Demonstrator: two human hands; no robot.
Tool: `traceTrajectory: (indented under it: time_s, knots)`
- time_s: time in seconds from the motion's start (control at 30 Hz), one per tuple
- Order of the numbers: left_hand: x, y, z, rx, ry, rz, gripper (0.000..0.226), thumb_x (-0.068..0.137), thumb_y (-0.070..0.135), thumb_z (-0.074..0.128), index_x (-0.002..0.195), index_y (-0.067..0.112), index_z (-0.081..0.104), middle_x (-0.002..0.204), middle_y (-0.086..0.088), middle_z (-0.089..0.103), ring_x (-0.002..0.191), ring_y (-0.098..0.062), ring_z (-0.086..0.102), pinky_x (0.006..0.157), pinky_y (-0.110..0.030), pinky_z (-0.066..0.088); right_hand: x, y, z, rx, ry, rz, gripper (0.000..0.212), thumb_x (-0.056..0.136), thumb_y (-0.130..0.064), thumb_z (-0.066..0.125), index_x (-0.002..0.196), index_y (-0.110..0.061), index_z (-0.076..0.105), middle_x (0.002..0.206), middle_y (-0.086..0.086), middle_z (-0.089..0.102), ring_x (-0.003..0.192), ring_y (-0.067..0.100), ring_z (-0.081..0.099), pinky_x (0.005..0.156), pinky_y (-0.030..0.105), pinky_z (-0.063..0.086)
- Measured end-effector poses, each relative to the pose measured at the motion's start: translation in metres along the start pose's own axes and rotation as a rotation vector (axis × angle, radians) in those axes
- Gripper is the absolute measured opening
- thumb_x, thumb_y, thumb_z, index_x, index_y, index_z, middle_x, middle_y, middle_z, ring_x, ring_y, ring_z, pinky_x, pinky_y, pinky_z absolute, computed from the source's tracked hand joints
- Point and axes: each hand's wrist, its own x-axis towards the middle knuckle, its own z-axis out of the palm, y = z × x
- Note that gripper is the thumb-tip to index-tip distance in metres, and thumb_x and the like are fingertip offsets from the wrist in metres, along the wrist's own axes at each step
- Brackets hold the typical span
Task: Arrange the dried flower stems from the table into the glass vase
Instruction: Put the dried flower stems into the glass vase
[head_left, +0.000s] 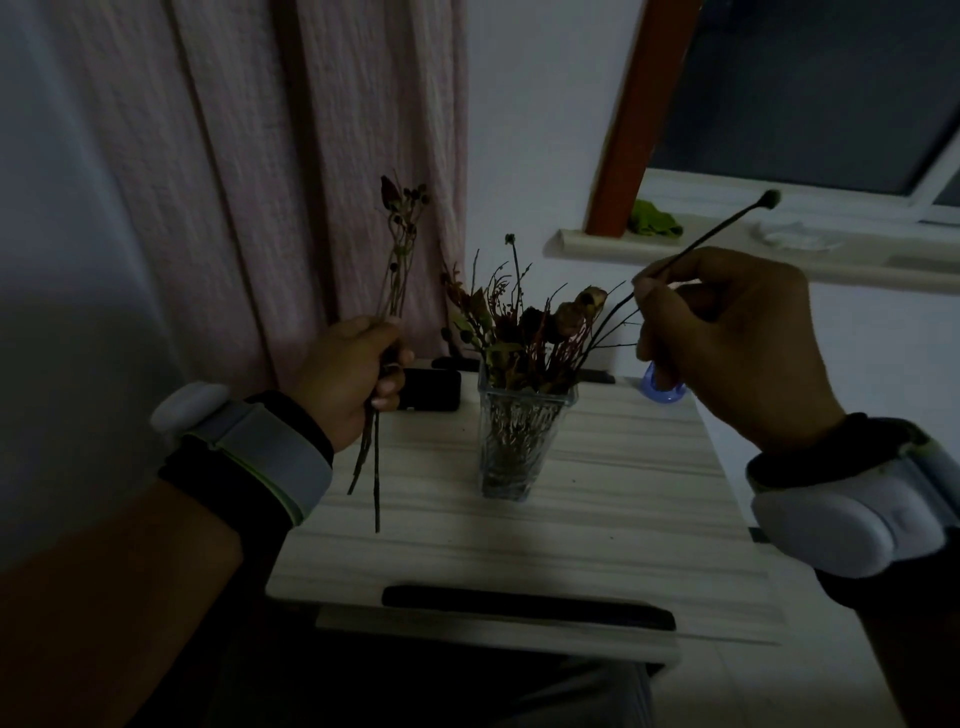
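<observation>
Several dried stems already stand in the glass vase mid-table. Right hand pinches a single bud-tipped stem; left hand is closed around a small bunch. Best to lower the single stem upright into a gap; open room lies above and right of the vase.

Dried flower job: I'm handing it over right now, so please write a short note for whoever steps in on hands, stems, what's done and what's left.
Left hand: closed around a small bunch of stems, held upright left of the vase, cut ends hanging above the table.
Right hand: pinching a single stem with a round tip, raised to the right of the vase.
Glass vase: upright mid-table, already holding many dried stems.
Done: most of the arrangement is in the vase; no loose stems visible on the table.
Left: place the single stem, then the left-hand bunch.
</observation>
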Motion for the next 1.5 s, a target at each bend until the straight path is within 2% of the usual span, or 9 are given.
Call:
traceTrajectory:
  time_s: [0.27,0.4,0.5,0.57,0.67,0.8,1.03,1.2,1.5]
  knots:
    - [-0.002,-0.002,-0.003,-0.004,-0.009,-0.008,0.022,0.101,0.019,0.046,0.078,0.016,0.047,0.065,-0.002,0.053,0.040,-0.010,0.033,0.038,-0.017,0.023,-0.008,0.001,0.006,-0.001,-0.004,-0.027,0.010,0.095,-0.016,0.061,0.093,-0.008,0.068,0.059,0.003,0.068,0.040,0.020,0.060,0.045,0.039,0.054]
    - [-0.002,-0.004,-0.004,0.002,-0.006,-0.014,0.021,0.101,0.018,0.045,0.080,0.016,0.047,0.065,-0.003,0.052,0.039,-0.010,0.033,0.038,-0.017,0.023,-0.014,0.005,0.009,0.023,0.014,-0.038,0.007,0.094,-0.011,0.061,0.092,-0.008,0.067,0.060,0.003,0.068,0.041,0.016,0.061,0.044,0.029,0.051]
    - [-0.001,-0.006,-0.006,-0.005,-0.008,-0.015,0.018,0.100,0.017,0.045,0.082,0.015,0.048,0.066,-0.004,0.052,0.039,-0.010,0.032,0.037,-0.017,0.023,-0.016,0.008,0.008,0.009,0.044,-0.070,0.008,0.093,-0.008,0.062,0.094,-0.003,0.067,0.066,0.000,0.068,0.052,0.009,0.065,0.051,0.018,0.051]
    - [-0.001,-0.006,-0.006,-0.007,-0.008,-0.016,0.018,0.100,0.017,0.045,0.082,0.015,0.049,0.066,-0.004,0.051,0.039,-0.010,0.032,0.038,-0.017,0.023,-0.017,0.009,0.006,-0.012,0.058,-0.094,0.006,0.091,-0.007,0.062,0.093,-0.004,0.067,0.071,-0.002,0.068,0.060,0.007,0.068,0.057,0.017,0.053]
    - [-0.003,-0.004,-0.005,-0.009,-0.009,-0.017,0.021,0.101,0.017,0.045,0.080,0.016,0.047,0.065,-0.004,0.051,0.040,-0.010,0.032,0.038,-0.016,0.023,-0.019,0.009,0.002,-0.047,0.086,-0.149,0.005,0.090,-0.004,0.063,0.090,-0.006,0.067,0.072,-0.002,0.068,0.063,0.011,0.068,0.060,0.021,0.055]
    - [-0.003,-0.006,-0.003,-0.013,-0.008,-0.020,0.023,0.101,0.018,0.045,0.078,0.016,0.046,0.066,-0.004,0.051,0.039,-0.010,0.032,0.037,-0.016,0.023,-0.027,0.007,0.000,-0.036,0.062,-0.178,0.004,0.088,-0.003,0.062,0.087,-0.005,0.066,0.069,0.006,0.068,0.058,0.020,0.065,0.053,0.031,0.052]
    - [-0.004,-0.007,-0.002,-0.012,-0.004,-0.025,0.021,0.101,0.017,0.044,0.080,0.016,0.048,0.064,-0.003,0.051,0.040,-0.011,0.032,0.039,-0.017,0.022,-0.029,0.012,0.007,-0.092,0.040,-0.194,0.004,0.091,-0.011,0.063,0.094,-0.012,0.066,0.067,0.003,0.068,0.056,0.020,0.065,0.055,0.039,0.053]
    - [-0.003,-0.007,-0.001,-0.016,-0.003,-0.027,0.021,0.101,0.017,0.044,0.080,0.016,0.048,0.065,-0.004,0.051,0.040,-0.011,0.032,0.039,-0.017,0.022,-0.022,0.013,0.011,-0.115,0.053,-0.203,0.010,0.095,-0.017,0.062,0.091,-0.012,0.069,0.066,-0.004,0.066,0.061,0.010,0.066,0.061,0.025,0.054]
    - [-0.005,-0.007,-0.002,-0.010,0.000,-0.029,0.019,0.101,0.017,0.045,0.082,0.016,0.049,0.065,-0.003,0.051,0.040,-0.011,0.032,0.038,-0.017,0.022,-0.022,0.017,0.014,-0.113,0.025,-0.126,0.020,0.098,-0.010,0.054,0.085,-0.007,0.069,0.065,0.000,0.067,0.063,0.010,0.064,0.065,0.013,0.049]
